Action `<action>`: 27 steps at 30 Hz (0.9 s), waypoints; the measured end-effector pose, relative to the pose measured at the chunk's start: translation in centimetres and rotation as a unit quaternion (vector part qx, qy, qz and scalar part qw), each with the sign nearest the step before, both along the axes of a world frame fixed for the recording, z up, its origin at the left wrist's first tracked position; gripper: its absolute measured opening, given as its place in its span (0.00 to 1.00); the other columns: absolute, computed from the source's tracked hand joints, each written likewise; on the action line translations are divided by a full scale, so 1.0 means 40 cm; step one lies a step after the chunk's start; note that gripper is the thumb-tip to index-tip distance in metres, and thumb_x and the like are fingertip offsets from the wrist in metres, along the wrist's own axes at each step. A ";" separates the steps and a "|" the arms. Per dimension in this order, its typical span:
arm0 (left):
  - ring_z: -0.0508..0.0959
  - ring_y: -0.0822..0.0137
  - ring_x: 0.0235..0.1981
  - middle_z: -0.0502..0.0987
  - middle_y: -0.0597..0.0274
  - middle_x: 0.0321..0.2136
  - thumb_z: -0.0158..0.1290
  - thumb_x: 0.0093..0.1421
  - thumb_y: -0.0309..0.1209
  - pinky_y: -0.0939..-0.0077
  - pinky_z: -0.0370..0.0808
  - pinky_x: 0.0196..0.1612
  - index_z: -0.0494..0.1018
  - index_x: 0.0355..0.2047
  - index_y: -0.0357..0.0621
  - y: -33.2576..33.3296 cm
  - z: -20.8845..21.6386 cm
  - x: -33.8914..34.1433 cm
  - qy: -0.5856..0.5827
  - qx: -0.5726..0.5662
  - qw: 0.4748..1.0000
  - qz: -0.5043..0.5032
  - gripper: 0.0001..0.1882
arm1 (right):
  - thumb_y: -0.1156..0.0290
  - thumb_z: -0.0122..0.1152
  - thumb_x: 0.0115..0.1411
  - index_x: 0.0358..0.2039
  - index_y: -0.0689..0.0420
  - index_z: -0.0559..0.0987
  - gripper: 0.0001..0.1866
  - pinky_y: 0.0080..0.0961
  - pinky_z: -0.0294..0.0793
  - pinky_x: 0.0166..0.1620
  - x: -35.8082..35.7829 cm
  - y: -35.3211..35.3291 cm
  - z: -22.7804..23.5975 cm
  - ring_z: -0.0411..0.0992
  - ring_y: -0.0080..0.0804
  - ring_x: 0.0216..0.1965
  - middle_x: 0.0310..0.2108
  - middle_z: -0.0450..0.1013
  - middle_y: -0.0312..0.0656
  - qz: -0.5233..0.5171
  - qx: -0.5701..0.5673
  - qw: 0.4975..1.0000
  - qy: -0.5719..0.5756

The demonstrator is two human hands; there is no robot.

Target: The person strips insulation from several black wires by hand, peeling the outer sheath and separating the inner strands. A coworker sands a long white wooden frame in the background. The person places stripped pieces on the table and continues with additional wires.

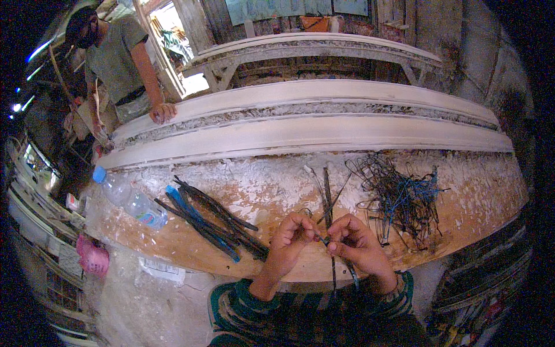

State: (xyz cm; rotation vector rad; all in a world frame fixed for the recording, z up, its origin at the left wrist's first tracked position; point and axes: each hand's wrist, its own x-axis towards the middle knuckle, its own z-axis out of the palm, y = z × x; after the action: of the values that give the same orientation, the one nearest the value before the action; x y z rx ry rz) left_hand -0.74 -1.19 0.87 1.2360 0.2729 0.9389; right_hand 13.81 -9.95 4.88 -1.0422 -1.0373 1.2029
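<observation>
Near the front edge of the wooden bench, both hands meet over a few thin dark strips. My left hand [291, 238] is pinched, thumb and fingertips pressed together on the end of a dark strip. My right hand [357, 246] pinches the same dark strip [324, 238] just beside it, and a length hangs below toward my lap. Beyond my fingers, loose dark strips [328, 191] lie crossed on the bench. To the left rests a bundle of black and blue strips [211, 217]. A tangled heap of thin black and blue strands [404, 199] lies to the right.
A clear plastic bottle [130, 199] with a blue cap lies at the bench's left end. Two long whitish boards [312, 134] span the back of the paint-flecked bench [272, 179]. Another person [124, 63] stands at the far left, one hand on a board. A pink object [92, 256] is at lower left.
</observation>
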 end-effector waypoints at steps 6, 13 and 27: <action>0.70 0.75 0.34 0.70 0.66 0.31 0.53 0.53 0.26 0.82 0.68 0.39 0.65 0.36 0.42 -0.003 0.026 0.000 0.036 -0.041 0.997 -0.046 0.11 | 0.80 0.61 0.48 0.36 0.58 0.70 0.14 0.14 0.66 0.34 0.004 0.002 0.007 0.66 0.17 0.29 0.25 0.68 0.31 -0.020 0.014 0.999 -0.049; 0.71 0.76 0.30 0.72 0.66 0.27 0.54 0.52 0.26 0.83 0.68 0.36 0.69 0.29 0.40 0.004 0.023 -0.001 0.141 -0.009 0.990 -0.030 0.05 | 0.81 0.60 0.48 0.34 0.59 0.71 0.12 0.16 0.67 0.37 -0.005 0.003 -0.017 0.67 0.18 0.33 0.29 0.69 0.32 -0.022 -0.011 0.997 -0.075; 0.69 0.74 0.34 0.70 0.65 0.35 0.58 0.47 0.23 0.80 0.67 0.40 0.65 0.42 0.40 -0.017 0.032 0.018 0.056 0.134 0.989 -0.020 0.21 | 0.86 0.55 0.45 0.39 0.58 0.68 0.19 0.17 0.67 0.39 -0.010 0.005 -0.013 0.66 0.20 0.33 0.31 0.66 0.33 -0.116 0.091 0.983 -0.109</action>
State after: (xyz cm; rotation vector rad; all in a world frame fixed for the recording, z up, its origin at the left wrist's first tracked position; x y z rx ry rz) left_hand -0.01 -1.88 2.16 1.5400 0.2137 0.8922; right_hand 13.41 -9.76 4.35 -1.1328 -1.1354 0.8030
